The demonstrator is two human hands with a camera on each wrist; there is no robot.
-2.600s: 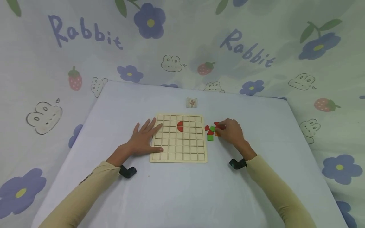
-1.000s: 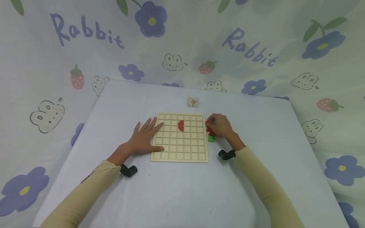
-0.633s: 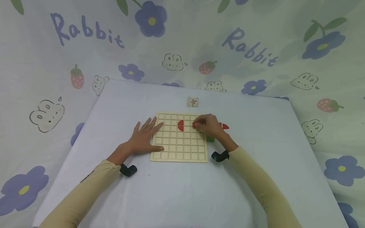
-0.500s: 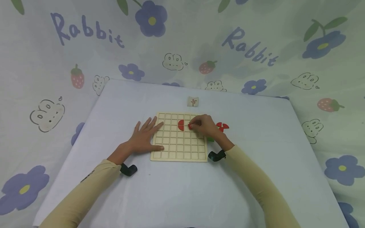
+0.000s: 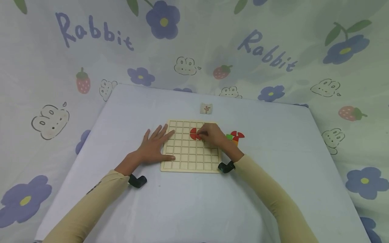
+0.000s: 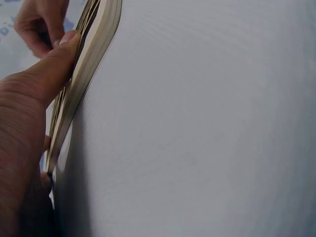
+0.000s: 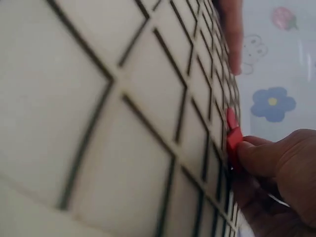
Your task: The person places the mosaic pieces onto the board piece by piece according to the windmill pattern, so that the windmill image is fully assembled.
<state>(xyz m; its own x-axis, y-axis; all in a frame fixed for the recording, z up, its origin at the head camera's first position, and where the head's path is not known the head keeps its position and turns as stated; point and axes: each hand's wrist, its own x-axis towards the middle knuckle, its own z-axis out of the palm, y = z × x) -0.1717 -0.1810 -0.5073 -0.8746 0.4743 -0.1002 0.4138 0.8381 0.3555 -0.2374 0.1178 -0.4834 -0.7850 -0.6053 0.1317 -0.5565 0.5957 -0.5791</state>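
A wooden grid board lies flat on the white table. Two red quarter-circle pieces sit in neighbouring cells, their curved sides facing left. My right hand pinches another red piece between thumb and fingertips, right beside those two at the board surface. Whether it lies in a cell cannot be made out. My left hand rests with spread fingers on the board's left edge; in the left wrist view its thumb lies on the rim.
Right of the board lie loose red pieces, a green square and an orange piece, partly hidden by the right hand and wrist. A small printed card lies behind the board. A patterned cloth hangs behind the table.
My right hand has gone from the loose pieces leftward onto the board, bringing a red piece up to the two red ones. The left hand stays in place.
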